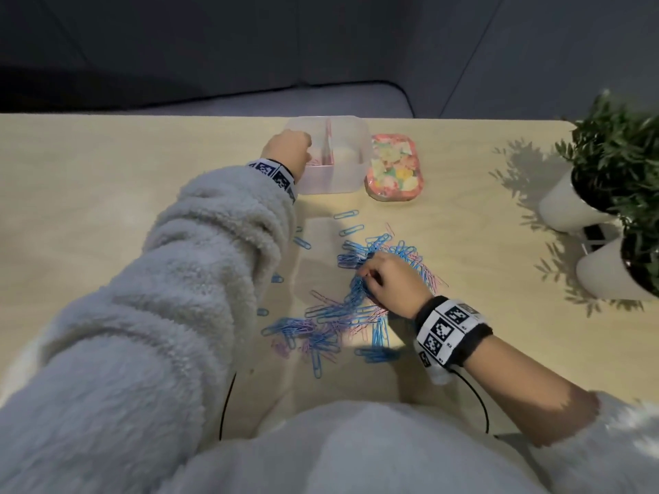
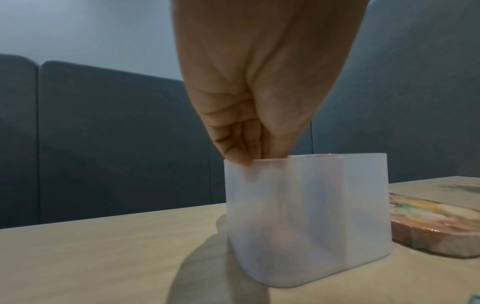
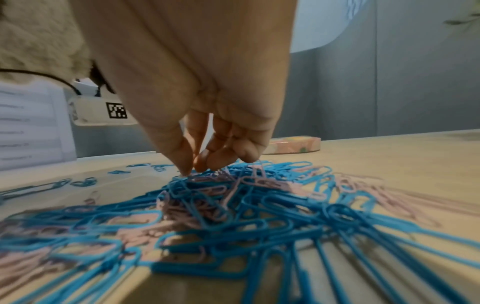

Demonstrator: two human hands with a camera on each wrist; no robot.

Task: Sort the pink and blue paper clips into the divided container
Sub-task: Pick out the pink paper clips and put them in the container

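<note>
Pale wooden table, translucent divided container at its far edge, floral lid beside it, heap of blue and pink paper clips nearer, two white plant pots at right

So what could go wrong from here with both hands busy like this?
The left hand dips its fingertips into the light container, which could tip or slide if bumped. The clips are tangled, pink with blue, so the right hand may lift a mixed clump. Stray blue clips beside the left sleeve could be swept away.
</note>
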